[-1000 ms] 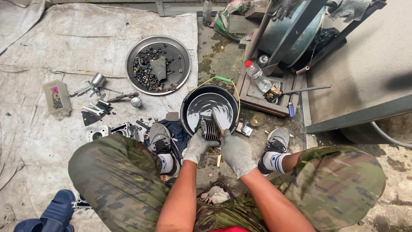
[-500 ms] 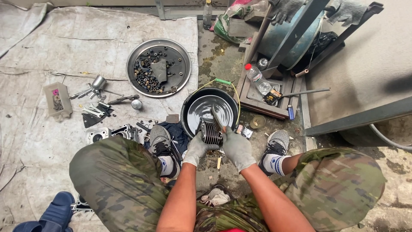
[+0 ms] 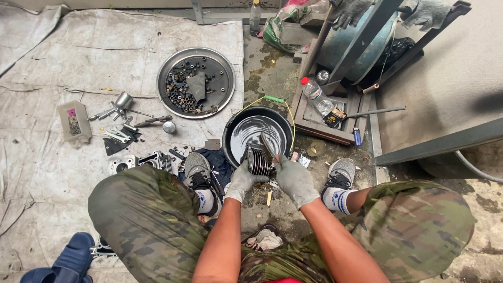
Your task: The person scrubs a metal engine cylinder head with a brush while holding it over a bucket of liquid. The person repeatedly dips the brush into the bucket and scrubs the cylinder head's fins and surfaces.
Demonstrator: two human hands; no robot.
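Looking down through the head camera, I note the left hand (image 3: 242,181), gloved, fingers wrapped around a finned metal cylinder (image 3: 259,161), clenched on its near side. The cylinder sits just past the fingertips, over the near rim of a black basin (image 3: 230,137) of grey liquid. My right hand (image 3: 294,180), gloved too, grips a brush (image 3: 268,146); its bristles touch the cylinder's far top. A round tray (image 3: 225,84) of small parts lies well beyond the left fingers.
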